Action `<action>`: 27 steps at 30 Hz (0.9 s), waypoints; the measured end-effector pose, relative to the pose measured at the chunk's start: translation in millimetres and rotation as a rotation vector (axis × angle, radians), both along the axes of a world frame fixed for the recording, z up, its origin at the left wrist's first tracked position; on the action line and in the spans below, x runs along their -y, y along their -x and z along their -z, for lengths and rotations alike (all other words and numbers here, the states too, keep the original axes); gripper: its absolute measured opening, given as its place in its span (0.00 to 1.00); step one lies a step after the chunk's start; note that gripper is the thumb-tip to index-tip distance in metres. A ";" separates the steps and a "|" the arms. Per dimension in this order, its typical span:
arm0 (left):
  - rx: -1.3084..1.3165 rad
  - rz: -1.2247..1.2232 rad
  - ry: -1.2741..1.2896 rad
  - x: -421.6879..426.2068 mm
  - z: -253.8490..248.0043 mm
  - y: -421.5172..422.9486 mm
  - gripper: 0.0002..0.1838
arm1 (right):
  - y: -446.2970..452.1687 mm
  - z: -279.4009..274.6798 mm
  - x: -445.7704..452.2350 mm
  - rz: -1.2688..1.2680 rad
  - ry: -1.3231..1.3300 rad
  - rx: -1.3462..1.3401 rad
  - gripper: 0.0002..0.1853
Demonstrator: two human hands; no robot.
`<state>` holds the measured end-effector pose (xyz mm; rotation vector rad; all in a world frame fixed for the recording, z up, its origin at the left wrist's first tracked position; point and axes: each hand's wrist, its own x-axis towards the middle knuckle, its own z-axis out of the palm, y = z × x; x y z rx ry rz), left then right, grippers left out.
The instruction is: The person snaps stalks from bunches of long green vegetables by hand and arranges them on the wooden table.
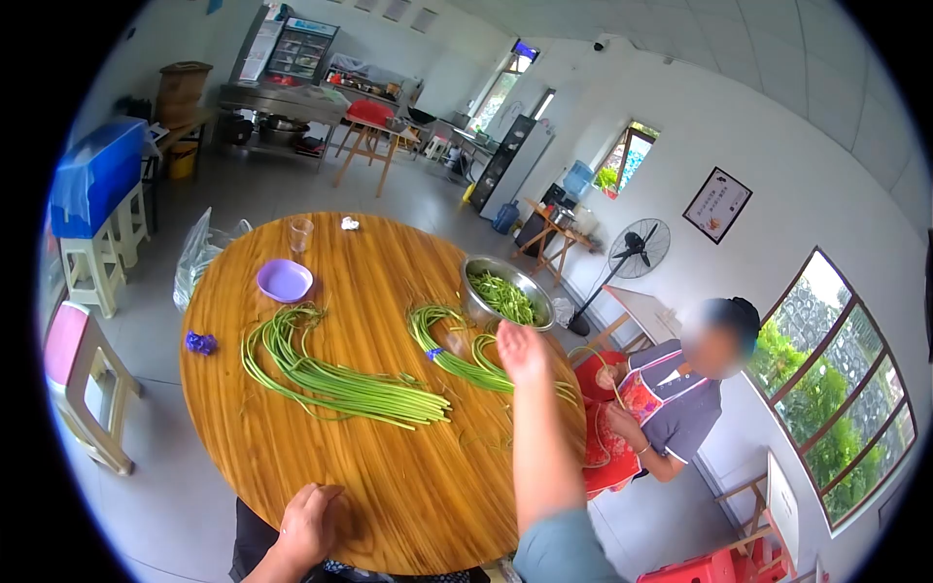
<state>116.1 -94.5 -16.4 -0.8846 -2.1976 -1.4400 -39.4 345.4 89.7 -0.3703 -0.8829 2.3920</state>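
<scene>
My right hand reaches across the table to the near rim of a metal bowl with cut green stem pieces in it. Its fingers look extended, partly foreshortened, and nothing shows in them. Curled at the near table edge is my left hand; whatever its fingers hold, if anything, is hidden. A large bundle of long green stems lies between the hands and the far side. A second bundle, with a blue-purple band, lies by the bowl, partly behind my right forearm.
On the round wooden table are a purple bowl, a clear cup, white crumpled tissue and a purple crumpled item. A seated person at right holds a stem. A stool stands left.
</scene>
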 end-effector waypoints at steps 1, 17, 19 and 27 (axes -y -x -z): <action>0.000 0.009 -0.007 0.3 0.4 1.2 0.12 | -22.4 20.7 21.6 -0.220 -0.186 -0.069 0.10; 0.165 0.515 0.202 -63.4 -42.2 -41.5 0.34 | -298.8 52.8 217.6 0.100 -1.313 0.478 0.06; 0.186 0.495 0.246 -63.6 -45.6 -41.3 0.32 | -325.2 76.6 182.3 0.333 -0.919 0.365 0.06; 0.040 0.334 0.317 -49.7 -46.8 2.9 0.20 | -432.7 146.9 10.4 0.799 -1.040 1.189 0.17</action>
